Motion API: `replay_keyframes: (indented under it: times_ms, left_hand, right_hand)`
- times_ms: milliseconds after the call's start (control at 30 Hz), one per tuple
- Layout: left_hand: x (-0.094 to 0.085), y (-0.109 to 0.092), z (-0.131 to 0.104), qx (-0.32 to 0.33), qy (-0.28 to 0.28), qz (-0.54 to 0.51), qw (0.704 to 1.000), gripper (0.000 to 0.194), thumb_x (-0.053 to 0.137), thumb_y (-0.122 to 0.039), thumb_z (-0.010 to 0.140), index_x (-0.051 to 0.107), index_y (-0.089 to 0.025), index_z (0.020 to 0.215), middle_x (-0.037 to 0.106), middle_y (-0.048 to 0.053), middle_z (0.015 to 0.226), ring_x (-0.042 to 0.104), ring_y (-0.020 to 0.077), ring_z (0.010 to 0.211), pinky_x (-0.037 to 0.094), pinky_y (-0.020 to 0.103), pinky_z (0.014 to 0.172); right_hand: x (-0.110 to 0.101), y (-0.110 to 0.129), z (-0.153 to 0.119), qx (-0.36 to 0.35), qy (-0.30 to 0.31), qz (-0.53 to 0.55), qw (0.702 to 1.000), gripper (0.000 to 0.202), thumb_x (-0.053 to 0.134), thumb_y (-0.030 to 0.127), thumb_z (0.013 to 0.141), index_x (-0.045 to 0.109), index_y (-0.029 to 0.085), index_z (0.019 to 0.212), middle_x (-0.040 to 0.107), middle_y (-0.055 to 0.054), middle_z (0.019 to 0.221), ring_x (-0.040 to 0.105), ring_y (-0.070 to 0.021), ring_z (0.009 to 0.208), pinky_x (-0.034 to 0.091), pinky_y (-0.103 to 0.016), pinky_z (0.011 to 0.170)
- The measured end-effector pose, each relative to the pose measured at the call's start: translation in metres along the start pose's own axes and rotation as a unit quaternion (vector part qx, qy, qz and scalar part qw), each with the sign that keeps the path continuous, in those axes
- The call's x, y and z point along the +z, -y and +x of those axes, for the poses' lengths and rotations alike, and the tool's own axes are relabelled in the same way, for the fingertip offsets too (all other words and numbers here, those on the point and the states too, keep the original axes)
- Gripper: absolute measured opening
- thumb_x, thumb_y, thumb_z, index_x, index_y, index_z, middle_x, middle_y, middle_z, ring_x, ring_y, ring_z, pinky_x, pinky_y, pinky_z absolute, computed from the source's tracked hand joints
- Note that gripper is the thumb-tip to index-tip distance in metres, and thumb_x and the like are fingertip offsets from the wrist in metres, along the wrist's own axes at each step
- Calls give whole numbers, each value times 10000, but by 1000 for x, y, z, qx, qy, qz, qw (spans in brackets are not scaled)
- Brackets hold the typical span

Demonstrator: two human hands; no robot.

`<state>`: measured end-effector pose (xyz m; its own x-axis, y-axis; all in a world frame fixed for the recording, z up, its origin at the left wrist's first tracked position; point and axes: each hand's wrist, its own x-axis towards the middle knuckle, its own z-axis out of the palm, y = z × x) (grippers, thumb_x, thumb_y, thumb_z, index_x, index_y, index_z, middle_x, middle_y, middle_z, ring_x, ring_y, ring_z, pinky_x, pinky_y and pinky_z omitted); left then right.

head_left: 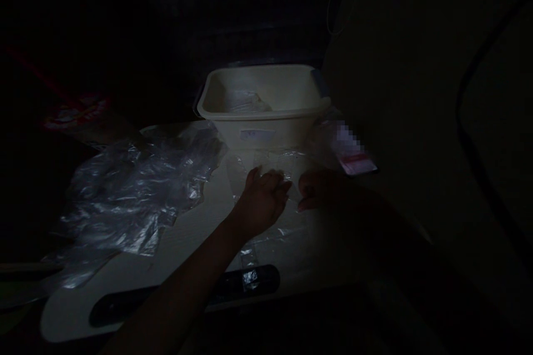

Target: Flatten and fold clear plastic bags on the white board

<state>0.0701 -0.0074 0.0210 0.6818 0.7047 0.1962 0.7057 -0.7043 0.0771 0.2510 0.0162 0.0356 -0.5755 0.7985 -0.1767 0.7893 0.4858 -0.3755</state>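
Thin plastic (277, 241) lies before the smooth tub (262, 116) — left hand (264, 197) curled over it, right hand (318, 188) half-closed beside, grips too dark to tell — bare board (189, 233) leftward, then crumpled film (129, 199).

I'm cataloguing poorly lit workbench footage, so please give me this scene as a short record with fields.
Lighting: very dim
Left hand: fingers bent, at clear plastic; grip unclear
Right hand: close beside it, fingers curled; grip too dark to tell
Surface: pale board, a long dark strip along its near edge
Left side: heap of crumpled clear plastic
Beyond hands: pale tub, label on front, some plastic inside
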Motion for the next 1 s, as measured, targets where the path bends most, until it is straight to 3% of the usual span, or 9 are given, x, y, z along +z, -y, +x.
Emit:
replay_keyframes:
  times_ms: [167,267,367,533,667,833,1000]
  left_hand:
    - [1,0,0,-3,-2,-19,1000,331,328,-265,807,435,-180,1108,477,86,1114,400,220,1028,155,465,916]
    - [0,5,-1,-6,-27,-63,998,353,324,-236,806,383,-191,1151,477,72,1122,388,196,1047,162,442,918]
    - [-4,17,-4,-21,-90,-112,989,321,318,-197,791,432,-165,1090,519,64,1050,425,173,995,228,391,896]
    - [-8,33,-11,-34,-200,-135,970,281,301,-176,765,525,-132,930,567,71,865,483,171,842,345,349,792]
    - [-8,35,-12,-39,-207,-134,968,248,332,-202,755,564,-150,821,588,55,790,504,169,773,378,346,752]
    - [-8,40,-13,-78,-258,-143,952,207,366,-148,712,571,-171,727,582,29,694,514,156,695,420,322,661]
    - [-18,41,-19,-125,-260,-160,944,260,340,-90,717,550,-162,852,579,42,809,528,149,777,448,298,680]
  right_hand:
    - [0,0,-1,4,18,33,999,287,610,454,553,540,182,610,550,29,583,482,-95,532,285,-198,470]
    - [1,-4,2,2,-8,66,998,301,541,465,624,530,166,586,526,26,565,470,-90,534,293,-200,487]
    - [2,-8,5,4,-70,94,993,329,425,431,726,521,151,582,503,18,564,460,-86,544,301,-203,508]
    - [3,-6,6,34,-119,116,986,247,429,362,732,536,152,660,514,18,575,479,-90,542,316,-197,495]
    - [7,-2,8,7,-123,119,985,187,419,285,736,559,172,789,585,-6,719,533,-110,645,375,-213,578]
    - [14,-1,10,-40,-122,102,987,225,388,231,747,591,190,836,624,-26,856,559,-136,795,401,-257,700]
    - [16,-2,12,-55,-166,109,978,232,386,208,738,593,182,840,628,-38,833,566,-139,769,426,-269,686]
